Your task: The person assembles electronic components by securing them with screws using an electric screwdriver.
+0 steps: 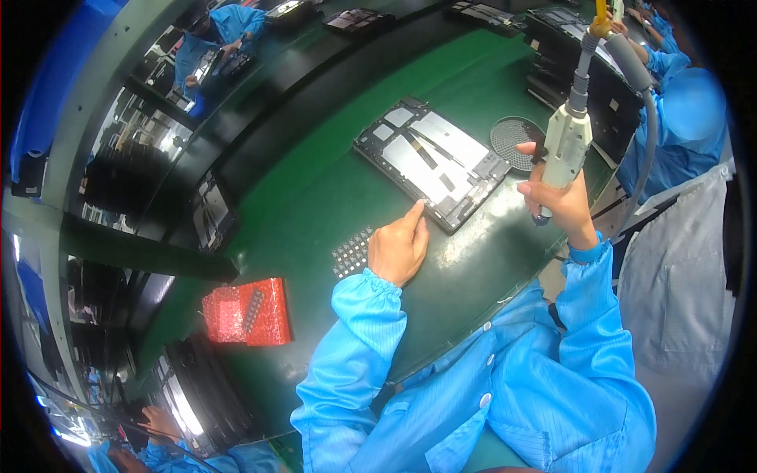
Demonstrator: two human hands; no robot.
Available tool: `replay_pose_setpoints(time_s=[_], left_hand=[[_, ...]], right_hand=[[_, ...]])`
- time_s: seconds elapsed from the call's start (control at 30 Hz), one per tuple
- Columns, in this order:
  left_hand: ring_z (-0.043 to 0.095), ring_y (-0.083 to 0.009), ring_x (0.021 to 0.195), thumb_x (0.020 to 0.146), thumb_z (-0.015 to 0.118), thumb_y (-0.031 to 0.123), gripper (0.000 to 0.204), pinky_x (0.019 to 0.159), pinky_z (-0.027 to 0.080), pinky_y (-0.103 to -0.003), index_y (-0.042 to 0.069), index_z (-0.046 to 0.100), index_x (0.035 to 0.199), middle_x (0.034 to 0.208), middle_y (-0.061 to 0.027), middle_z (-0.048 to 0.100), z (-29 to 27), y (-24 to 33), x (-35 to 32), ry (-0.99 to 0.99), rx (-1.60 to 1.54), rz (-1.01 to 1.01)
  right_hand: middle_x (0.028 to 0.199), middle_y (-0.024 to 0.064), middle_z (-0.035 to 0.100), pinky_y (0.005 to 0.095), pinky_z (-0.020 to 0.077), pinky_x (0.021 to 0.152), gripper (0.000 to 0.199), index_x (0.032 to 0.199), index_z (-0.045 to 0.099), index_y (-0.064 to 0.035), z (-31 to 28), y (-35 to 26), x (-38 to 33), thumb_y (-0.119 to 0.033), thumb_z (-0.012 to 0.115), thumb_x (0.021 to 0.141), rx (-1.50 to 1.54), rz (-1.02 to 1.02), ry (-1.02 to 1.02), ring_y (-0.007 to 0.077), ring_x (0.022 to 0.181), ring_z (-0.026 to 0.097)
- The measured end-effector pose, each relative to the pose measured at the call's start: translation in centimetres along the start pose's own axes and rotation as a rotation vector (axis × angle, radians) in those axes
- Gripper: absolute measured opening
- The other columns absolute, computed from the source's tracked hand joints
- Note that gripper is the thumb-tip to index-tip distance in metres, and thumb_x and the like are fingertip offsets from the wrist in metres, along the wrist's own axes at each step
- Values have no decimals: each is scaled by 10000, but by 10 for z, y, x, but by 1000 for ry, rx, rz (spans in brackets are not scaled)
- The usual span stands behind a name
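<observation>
An opened flat device (432,158), dark-framed with pale inner plates, lies on the green mat (315,213). My left hand (400,246) rests on the mat with its forefinger touching the device's near edge. My right hand (558,197) is closed around a cream electric screwdriver (566,142), held upright just right of the device. A grey hose and cable run up from the tool's top. A strip of small dark parts (352,252) lies just left of my left hand.
A round mesh dish (516,142) sits behind the screwdriver. A red bubble-wrap pad (247,312) with small parts lies at lower left. Dark trays (576,71) stand at the back right. Other people in blue coats work at the far left, right and bottom left.
</observation>
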State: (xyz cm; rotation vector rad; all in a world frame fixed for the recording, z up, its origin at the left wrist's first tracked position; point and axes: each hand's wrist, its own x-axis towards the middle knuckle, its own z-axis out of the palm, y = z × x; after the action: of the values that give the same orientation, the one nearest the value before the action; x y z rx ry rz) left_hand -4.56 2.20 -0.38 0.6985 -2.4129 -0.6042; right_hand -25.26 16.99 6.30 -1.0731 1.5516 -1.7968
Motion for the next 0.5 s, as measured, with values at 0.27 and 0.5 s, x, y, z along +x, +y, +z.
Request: replay_pose_setpoints(time_s=[0.27,0.5], left_hand=[[595,-325,569,808,581,171,348,550,467,-400,50,574,1134,630,-163,597,2,6,-2,-30,50,-9],[598,-336,565,804,567,168,387,553,472,-415,22,537,1162,615,-167,596,5,10,-2,-62,72,-59]], right_hand=[[532,11,511,217,389,439,532,1161,468,69,10,-3,-7,-21,681,682,2,2,9,91,432,490],[534,16,511,220,386,434,527,1160,467,78,14,-3,-11,-20,680,688,26,3,6,97,433,492]])
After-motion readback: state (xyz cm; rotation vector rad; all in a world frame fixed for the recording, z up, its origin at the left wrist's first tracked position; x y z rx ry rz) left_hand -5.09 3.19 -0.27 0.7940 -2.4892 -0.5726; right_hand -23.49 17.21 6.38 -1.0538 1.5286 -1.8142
